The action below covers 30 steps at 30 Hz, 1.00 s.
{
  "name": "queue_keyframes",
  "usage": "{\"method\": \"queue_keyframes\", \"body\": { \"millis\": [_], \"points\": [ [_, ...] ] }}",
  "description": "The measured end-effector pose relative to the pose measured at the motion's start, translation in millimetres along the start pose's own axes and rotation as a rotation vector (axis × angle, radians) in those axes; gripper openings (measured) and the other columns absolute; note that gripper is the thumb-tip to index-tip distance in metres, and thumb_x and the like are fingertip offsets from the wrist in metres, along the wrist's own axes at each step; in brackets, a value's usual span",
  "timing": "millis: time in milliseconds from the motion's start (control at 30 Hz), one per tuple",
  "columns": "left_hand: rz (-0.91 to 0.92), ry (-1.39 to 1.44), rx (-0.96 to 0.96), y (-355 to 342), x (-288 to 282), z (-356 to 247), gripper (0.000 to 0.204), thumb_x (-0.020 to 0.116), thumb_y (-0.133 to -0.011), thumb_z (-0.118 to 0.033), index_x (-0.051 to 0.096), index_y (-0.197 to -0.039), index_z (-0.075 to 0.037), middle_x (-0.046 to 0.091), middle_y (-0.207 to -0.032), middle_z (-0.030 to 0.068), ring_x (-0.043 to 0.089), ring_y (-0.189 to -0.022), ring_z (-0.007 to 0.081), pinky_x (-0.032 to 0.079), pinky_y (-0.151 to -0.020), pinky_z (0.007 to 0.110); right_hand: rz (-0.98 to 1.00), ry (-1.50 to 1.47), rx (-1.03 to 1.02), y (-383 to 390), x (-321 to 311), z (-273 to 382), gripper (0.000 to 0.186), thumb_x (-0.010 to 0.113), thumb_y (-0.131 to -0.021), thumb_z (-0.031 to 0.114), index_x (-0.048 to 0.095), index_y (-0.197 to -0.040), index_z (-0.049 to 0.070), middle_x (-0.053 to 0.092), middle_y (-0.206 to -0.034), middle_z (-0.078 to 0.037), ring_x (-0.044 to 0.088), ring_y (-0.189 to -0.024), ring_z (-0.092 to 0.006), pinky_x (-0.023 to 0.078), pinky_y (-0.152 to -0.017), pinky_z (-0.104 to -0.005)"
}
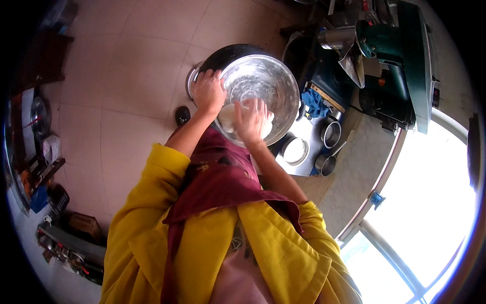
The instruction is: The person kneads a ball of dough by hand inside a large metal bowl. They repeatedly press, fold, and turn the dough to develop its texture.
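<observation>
With noon at the top of my view and the metal bowl (283, 83) as the dial, I have the left hand (209, 92) at nine o'clock, its fingers lying over the rim; I can't tell how firmly it grips. A black round vessel (228, 54) shows behind the bowl at eleven. The white dough (228, 119) sits inside, around six, and the right hand (249, 123) lies palm-down on it, fingers slightly spread. Further right I see a blue cloth (314, 105) at three, a small bowl (284, 153) of white contents at five, and a green machine (416, 66) between two and three.
</observation>
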<state>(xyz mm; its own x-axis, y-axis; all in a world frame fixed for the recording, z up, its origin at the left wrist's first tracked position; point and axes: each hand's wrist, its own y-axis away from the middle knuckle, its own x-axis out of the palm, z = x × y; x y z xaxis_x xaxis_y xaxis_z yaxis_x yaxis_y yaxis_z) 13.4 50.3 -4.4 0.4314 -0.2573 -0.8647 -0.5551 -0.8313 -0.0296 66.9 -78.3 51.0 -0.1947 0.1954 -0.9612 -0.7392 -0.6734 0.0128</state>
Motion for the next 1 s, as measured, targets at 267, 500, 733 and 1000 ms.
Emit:
{"method": "queue_keyframes", "body": {
  "millis": [267, 500, 733, 1000],
  "points": [
    [0.058, -0.02, 0.05, -7.0, -9.7, -0.1, 0.019, 0.066, -0.085, -0.023, 0.067, -0.095, -0.007, 0.063, -0.089, 0.007, 0.061, -0.087, 0.0276, 0.045, -0.071, 0.043, -0.141, -0.107, -0.162, -19.5, 44.0, -19.3, 0.012, 0.057, -0.085, 0.02, 0.061, -0.077, 0.012, 0.064, -0.079, -0.007, 0.06, -0.08, -0.0287, 0.044, -0.077, -0.0395],
    [0.036, 0.021, 0.05, -12.4, -6.9, -0.2, 0.017, 0.068, -0.082, -0.021, 0.067, -0.094, -0.009, 0.061, -0.086, 0.0057, 0.062, -0.084, 0.0263, 0.046, -0.07, 0.041, -0.087, -0.151, -0.272, -94.6, 65.3, -26.9, 0.019, 0.055, -0.088, 0.018, 0.061, -0.073, 0.008, 0.063, -0.08, -0.011, 0.059, -0.081, -0.0326, 0.048, -0.071, -0.0452],
    [-0.051, 0.03, 0.102, -16.1, -6.5, 1.7, 0.018, 0.067, -0.083, -0.022, 0.067, -0.095, -0.008, 0.065, -0.092, 0.0071, 0.064, -0.086, 0.027, 0.047, -0.07, 0.042, -0.139, -0.18, -0.278, -137.8, 82.0, -28.7, 0.025, 0.057, -0.083, 0.018, 0.059, -0.06, 0.008, 0.063, -0.068, -0.012, 0.063, -0.071, -0.0343, 0.051, -0.067, -0.0429],
    [-0.006, -0.041, 0.092, -18.2, 3.7, 0.5, 0.025, 0.067, -0.084, -0.023, 0.067, -0.104, -0.009, 0.068, -0.097, 0.0076, 0.065, -0.093, 0.0261, 0.047, -0.075, 0.044, 0.062, -0.1, -0.039, -105.2, 65.5, -26.8, 0.039, 0.053, -0.088, 0.039, 0.072, -0.07, 0.011, 0.069, -0.078, -0.02, 0.067, -0.076, -0.0424, 0.054, -0.072, -0.0484]
  ]
}}
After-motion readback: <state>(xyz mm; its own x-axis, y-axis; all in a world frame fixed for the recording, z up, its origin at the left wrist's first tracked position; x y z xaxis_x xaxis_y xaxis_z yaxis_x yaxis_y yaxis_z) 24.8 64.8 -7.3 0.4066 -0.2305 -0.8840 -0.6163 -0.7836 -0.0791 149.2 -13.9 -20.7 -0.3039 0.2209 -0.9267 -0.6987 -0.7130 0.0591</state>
